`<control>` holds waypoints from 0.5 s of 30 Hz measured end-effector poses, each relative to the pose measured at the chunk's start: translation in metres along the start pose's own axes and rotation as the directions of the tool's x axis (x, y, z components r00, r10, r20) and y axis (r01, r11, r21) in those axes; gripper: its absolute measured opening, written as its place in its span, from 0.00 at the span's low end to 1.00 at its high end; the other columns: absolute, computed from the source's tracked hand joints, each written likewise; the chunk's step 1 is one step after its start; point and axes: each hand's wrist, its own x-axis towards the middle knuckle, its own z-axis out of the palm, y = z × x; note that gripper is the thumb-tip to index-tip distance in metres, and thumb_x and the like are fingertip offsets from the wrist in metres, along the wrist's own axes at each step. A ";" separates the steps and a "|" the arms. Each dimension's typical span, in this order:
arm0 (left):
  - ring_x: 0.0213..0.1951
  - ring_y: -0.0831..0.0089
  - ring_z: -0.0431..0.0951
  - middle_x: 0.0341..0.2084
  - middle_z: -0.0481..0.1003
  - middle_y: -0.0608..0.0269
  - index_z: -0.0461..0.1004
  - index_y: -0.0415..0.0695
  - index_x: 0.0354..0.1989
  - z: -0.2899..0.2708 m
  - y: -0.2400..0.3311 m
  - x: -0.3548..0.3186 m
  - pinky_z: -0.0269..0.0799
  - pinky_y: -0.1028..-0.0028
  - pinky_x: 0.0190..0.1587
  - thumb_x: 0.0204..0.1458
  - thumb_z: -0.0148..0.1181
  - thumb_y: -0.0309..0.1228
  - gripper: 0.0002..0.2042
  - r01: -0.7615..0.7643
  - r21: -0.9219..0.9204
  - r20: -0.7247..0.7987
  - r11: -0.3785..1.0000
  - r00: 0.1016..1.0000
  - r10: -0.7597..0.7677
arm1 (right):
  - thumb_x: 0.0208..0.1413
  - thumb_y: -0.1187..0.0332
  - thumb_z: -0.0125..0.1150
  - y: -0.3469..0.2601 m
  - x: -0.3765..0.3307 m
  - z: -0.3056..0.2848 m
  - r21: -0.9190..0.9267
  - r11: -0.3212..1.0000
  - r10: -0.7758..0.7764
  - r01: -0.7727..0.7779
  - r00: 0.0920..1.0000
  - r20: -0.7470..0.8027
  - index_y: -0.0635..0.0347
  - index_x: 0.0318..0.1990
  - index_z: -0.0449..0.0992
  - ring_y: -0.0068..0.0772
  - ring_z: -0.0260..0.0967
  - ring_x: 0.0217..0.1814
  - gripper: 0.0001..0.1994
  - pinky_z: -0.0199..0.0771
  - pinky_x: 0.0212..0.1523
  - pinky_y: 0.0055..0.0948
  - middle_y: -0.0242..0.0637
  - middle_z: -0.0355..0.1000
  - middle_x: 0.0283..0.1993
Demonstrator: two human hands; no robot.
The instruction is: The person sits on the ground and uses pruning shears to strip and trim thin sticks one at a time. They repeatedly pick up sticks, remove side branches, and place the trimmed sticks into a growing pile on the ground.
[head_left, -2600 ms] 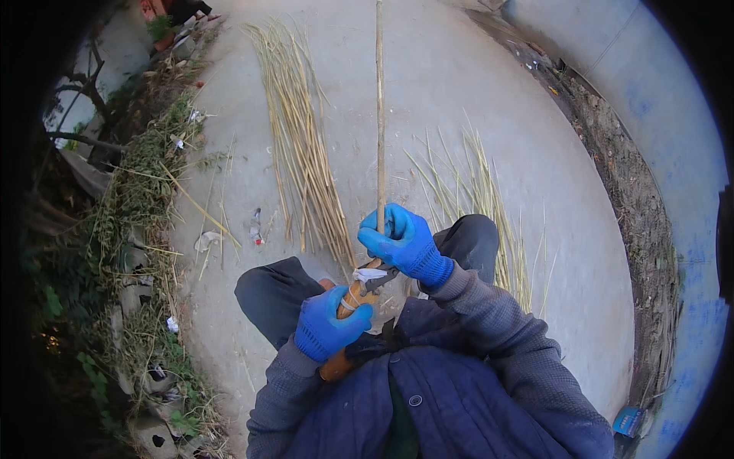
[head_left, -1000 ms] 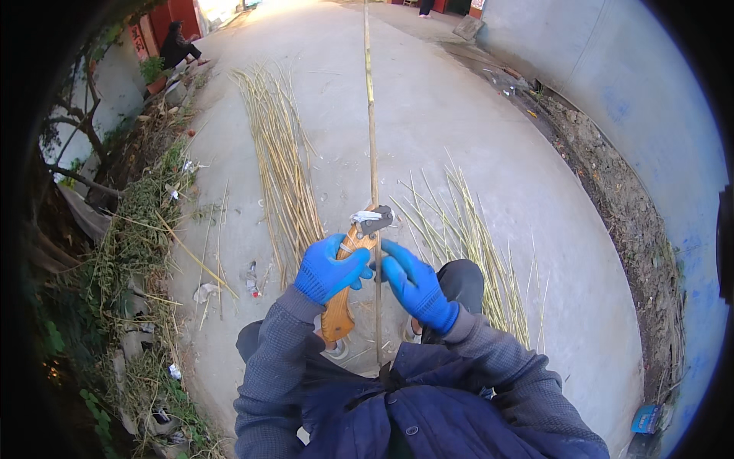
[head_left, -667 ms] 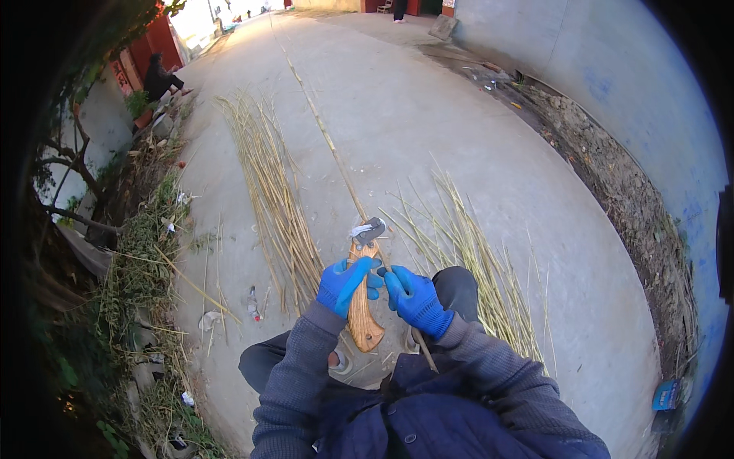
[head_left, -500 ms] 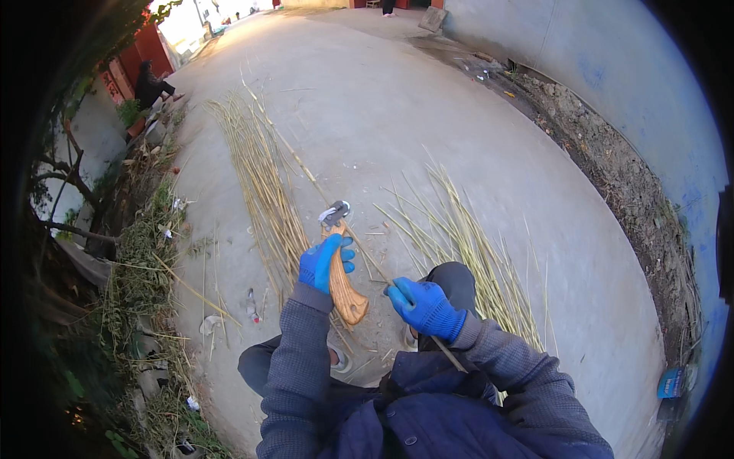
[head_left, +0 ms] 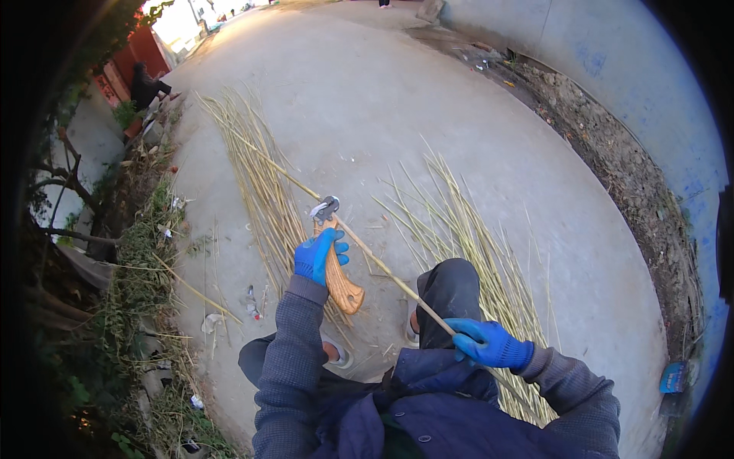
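My left hand (head_left: 321, 256), in a blue glove, is closed round a curved wooden-handled tool (head_left: 344, 287). Its grey metal head points away from me. A long, thin stalk (head_left: 391, 274) slants from the far left, passes at the metal head, and runs back toward my right side. Whether it goes through the head or along it, I cannot tell. Beyond my right knee side, my right hand (head_left: 489, 344), also blue-gloved, grips the stalk. A heap of yellowish stalks (head_left: 264, 187) lies on the ground at left; a paler heap (head_left: 485, 256) lies at right.
Concrete ground (head_left: 367, 115) stretches ahead. Dry weeds (head_left: 138, 306) and branches line the left edge. A bluish wall (head_left: 634, 99) with a dirt strip (head_left: 612, 168) bounds the right, near a blue container (head_left: 673, 378). A person (head_left: 147, 88) sits at the far left.
My right hand has moved right and toward me, drawing the stalk past the tool's head. My left hand and the tool have stayed nearly in place.
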 end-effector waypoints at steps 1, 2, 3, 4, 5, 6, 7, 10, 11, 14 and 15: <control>0.32 0.67 0.80 0.36 0.78 0.52 0.74 0.33 0.49 0.011 -0.003 -0.013 0.80 0.71 0.28 0.56 0.62 0.35 0.19 0.042 0.013 0.002 0.999 0.999 -0.042 | 0.67 0.61 0.48 -0.014 0.029 0.005 0.019 0.998 -0.058 0.058 0.998 0.006 0.58 0.61 0.67 0.23 0.72 0.24 0.19 0.76 0.30 0.25 0.33 0.76 0.29; 0.31 0.68 0.79 0.36 0.78 0.53 0.73 0.33 0.50 0.022 -0.007 -0.026 0.79 0.71 0.28 0.56 0.61 0.36 0.19 0.036 0.012 0.005 0.999 0.999 -0.036 | 0.67 0.61 0.47 -0.026 0.062 0.010 0.024 0.998 -0.064 0.064 0.998 0.001 0.59 0.59 0.69 0.23 0.72 0.24 0.18 0.75 0.30 0.25 0.34 0.76 0.28; 0.30 0.69 0.79 0.36 0.78 0.55 0.72 0.33 0.51 0.032 -0.011 -0.037 0.78 0.72 0.27 0.57 0.61 0.36 0.20 0.045 0.010 -0.001 0.999 0.999 -0.045 | 0.67 0.61 0.46 -0.035 0.088 0.013 0.042 0.996 -0.084 0.084 0.996 -0.005 0.61 0.56 0.70 0.23 0.71 0.23 0.17 0.75 0.29 0.26 0.34 0.75 0.28; 0.29 0.71 0.78 0.35 0.78 0.56 0.71 0.33 0.52 0.036 -0.013 -0.046 0.77 0.73 0.27 0.57 0.60 0.37 0.20 0.060 -0.018 0.026 0.998 0.998 -0.060 | 0.67 0.62 0.46 -0.041 0.106 0.015 0.027 0.993 -0.118 0.118 0.993 0.011 0.61 0.55 0.71 0.23 0.71 0.23 0.16 0.75 0.29 0.27 0.34 0.75 0.27; 0.29 0.71 0.78 0.36 0.78 0.56 0.71 0.33 0.52 0.034 -0.014 -0.051 0.77 0.73 0.27 0.58 0.60 0.37 0.20 0.079 0.009 -0.013 0.997 0.997 -0.079 | 0.67 0.62 0.46 -0.046 0.122 0.017 0.017 0.992 -0.125 0.125 0.992 0.020 0.62 0.53 0.71 0.24 0.71 0.22 0.16 0.75 0.29 0.27 0.35 0.74 0.26; 0.29 0.71 0.77 0.37 0.78 0.56 0.71 0.33 0.52 0.032 -0.017 -0.055 0.77 0.72 0.28 0.58 0.60 0.37 0.20 0.109 0.007 -0.019 0.994 0.994 -0.109 | 0.66 0.63 0.46 -0.048 0.134 0.021 0.004 0.989 -0.149 0.149 0.988 0.028 0.62 0.52 0.72 0.25 0.72 0.22 0.15 0.75 0.28 0.28 0.35 0.73 0.25; 0.29 0.71 0.77 0.37 0.78 0.56 0.71 0.34 0.52 0.027 -0.020 -0.055 0.77 0.72 0.28 0.58 0.60 0.37 0.20 0.131 -0.020 -0.019 0.991 0.991 -0.131 | 0.66 0.64 0.46 -0.048 0.141 0.027 -0.049 0.983 -0.177 0.178 0.984 0.029 0.62 0.51 0.72 0.27 0.72 0.22 0.14 0.74 0.28 0.29 0.36 0.72 0.25; 0.33 0.67 0.79 0.40 0.78 0.53 0.71 0.34 0.54 -0.006 -0.024 -0.039 0.78 0.72 0.29 0.56 0.62 0.36 0.22 0.020 -0.120 0.017 0.993 1.000 -0.018 | 0.64 0.65 0.48 -0.033 0.123 0.037 -0.179 0.923 -0.341 0.341 0.939 0.036 0.62 0.47 0.72 0.33 0.73 0.22 0.12 0.74 0.28 0.31 0.40 0.70 0.23; 0.35 0.69 0.78 0.41 0.78 0.57 0.70 0.35 0.56 -0.020 -0.020 -0.025 0.78 0.71 0.33 0.56 0.62 0.38 0.24 -0.037 -0.136 -0.049 0.990 0.998 0.030 | 0.64 0.65 0.49 -0.023 0.104 0.040 -0.205 0.885 -0.418 0.419 0.907 0.049 0.62 0.45 0.72 0.35 0.73 0.22 0.11 0.74 0.28 0.32 0.41 0.70 0.23; 0.42 0.70 0.75 0.45 0.75 0.57 0.69 0.39 0.57 -0.092 0.017 0.014 0.75 0.70 0.45 0.57 0.60 0.41 0.24 -0.078 -0.170 -0.283 0.982 0.959 0.027 | 0.62 0.67 0.53 0.021 0.027 0.028 -0.580 0.604 -0.587 0.547 0.797 0.140 0.62 0.43 0.72 0.40 0.73 0.22 0.09 0.73 0.25 0.35 0.43 0.70 0.23; 0.44 0.69 0.75 0.46 0.75 0.58 0.68 0.39 0.58 -0.112 0.025 0.021 0.75 0.69 0.46 0.57 0.60 0.42 0.25 -0.082 -0.103 -0.297 0.991 0.954 0.048 | 0.59 0.69 0.56 0.035 0.000 0.017 -0.489 0.789 -0.356 0.371 0.926 0.127 0.61 0.44 0.73 0.41 0.72 0.21 0.08 0.72 0.23 0.37 0.42 0.69 0.21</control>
